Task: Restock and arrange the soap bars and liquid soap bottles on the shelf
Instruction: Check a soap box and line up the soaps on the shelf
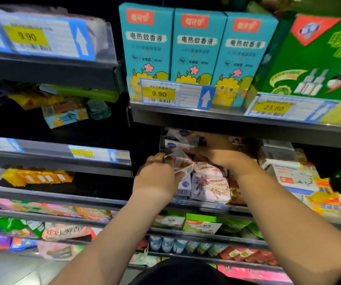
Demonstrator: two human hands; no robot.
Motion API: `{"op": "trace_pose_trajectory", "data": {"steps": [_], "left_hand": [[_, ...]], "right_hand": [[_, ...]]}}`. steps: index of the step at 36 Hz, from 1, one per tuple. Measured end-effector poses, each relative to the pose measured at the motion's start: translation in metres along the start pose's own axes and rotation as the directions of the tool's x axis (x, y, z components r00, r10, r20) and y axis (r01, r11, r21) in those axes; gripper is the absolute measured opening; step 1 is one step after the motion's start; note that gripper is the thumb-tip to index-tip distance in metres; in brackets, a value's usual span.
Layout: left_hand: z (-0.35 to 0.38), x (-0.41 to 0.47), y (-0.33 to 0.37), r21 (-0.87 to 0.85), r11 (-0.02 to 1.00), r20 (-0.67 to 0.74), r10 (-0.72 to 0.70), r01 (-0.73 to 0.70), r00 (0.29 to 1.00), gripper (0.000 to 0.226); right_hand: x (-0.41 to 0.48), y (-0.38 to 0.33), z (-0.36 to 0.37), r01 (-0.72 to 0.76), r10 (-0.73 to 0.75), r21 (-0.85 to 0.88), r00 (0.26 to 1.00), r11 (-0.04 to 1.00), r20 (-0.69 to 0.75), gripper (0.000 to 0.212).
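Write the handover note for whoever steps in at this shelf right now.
Left hand grips a white soap box at the front of the shelf.
Right hand reaches the stacked white boxes at the back; its grip is unclear.
Lavender soap packs lie in a row beside them.
Done: several soaps shelved.
Left: place the held box, straighten the stacks.
No liquid soap bottles plainly identifiable.

Both my forearms reach up to mid-frame. My left grip [157, 175] pinches a soap box [183, 163]; my right grip [219, 150] sits just upper right of it.
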State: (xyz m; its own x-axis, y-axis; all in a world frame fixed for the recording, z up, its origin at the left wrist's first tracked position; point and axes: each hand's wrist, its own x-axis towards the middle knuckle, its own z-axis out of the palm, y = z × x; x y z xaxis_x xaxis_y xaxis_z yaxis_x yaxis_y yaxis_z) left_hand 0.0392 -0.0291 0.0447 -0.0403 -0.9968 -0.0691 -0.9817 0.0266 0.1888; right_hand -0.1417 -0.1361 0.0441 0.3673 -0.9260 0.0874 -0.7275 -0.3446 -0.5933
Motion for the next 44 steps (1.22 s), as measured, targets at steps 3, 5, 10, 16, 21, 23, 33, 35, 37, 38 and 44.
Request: {"op": "trace_pose_trajectory", "data": {"steps": [3,5,10,16,21,23,33,35,37,38,44], "left_hand": [[-0.003,-0.001,-0.002,-0.034,0.999,-0.015,0.01,-0.011,1.0,0.053],[-0.004,-0.002,-0.003,-0.083,0.997,-0.018,0.001,-0.003,1.0,0.052],[-0.007,-0.007,0.001,-0.155,0.988,-0.111,-0.004,-0.014,0.994,0.051],[-0.013,-0.012,0.015,-0.227,0.974,-0.208,-0.023,-0.026,0.978,0.05],[-0.017,-0.011,0.036,-0.119,0.993,-0.09,0.013,-0.024,0.996,0.055],[-0.017,-0.007,0.046,-0.107,0.993,-0.099,0.043,-0.054,0.994,0.054],[-0.008,0.005,0.138,-0.167,0.952,-0.062,0.249,-0.256,0.967,0.053],[-0.009,0.004,0.162,-0.202,0.926,-0.081,0.31,-0.32,0.947,0.047],[-0.008,0.004,0.188,-0.258,0.893,-0.08,0.361,-0.369,0.929,0.043],[-0.005,0.005,0.202,-0.27,0.877,-0.084,0.39,-0.397,0.917,0.042],[0.011,0.016,0.286,-0.303,0.795,-0.239,0.469,-0.525,0.85,0.05]], "right_hand": [[-0.007,0.009,-0.002,-0.096,0.097,0.052,0.995,0.994,-0.007,0.041],[-0.013,0.012,-0.005,-0.139,0.144,0.083,0.988,0.987,-0.058,0.04],[-0.027,0.017,-0.014,-0.165,0.208,0.225,0.961,0.96,-0.184,0.041],[-0.047,0.012,-0.035,-0.171,0.268,0.332,0.924,0.928,-0.273,0.04],[-0.082,0.032,-0.056,-0.248,0.267,0.101,0.92,0.964,-0.288,0.032],[-0.101,0.036,-0.068,-0.216,0.237,0.099,0.909,0.971,-0.342,0.032],[-0.208,0.113,-0.131,-0.209,0.244,0.127,0.808,0.97,-0.536,0.037],[-0.232,0.134,-0.14,-0.226,0.248,0.11,0.784,0.968,-0.569,0.039],[-0.251,0.155,-0.149,-0.242,0.267,0.125,0.757,0.962,-0.596,0.043],[-0.26,0.165,-0.155,-0.256,0.281,0.129,0.748,0.958,-0.601,0.046],[-0.3,0.223,-0.194,-0.381,0.341,0.061,0.732,0.922,-0.59,0.051]]}}
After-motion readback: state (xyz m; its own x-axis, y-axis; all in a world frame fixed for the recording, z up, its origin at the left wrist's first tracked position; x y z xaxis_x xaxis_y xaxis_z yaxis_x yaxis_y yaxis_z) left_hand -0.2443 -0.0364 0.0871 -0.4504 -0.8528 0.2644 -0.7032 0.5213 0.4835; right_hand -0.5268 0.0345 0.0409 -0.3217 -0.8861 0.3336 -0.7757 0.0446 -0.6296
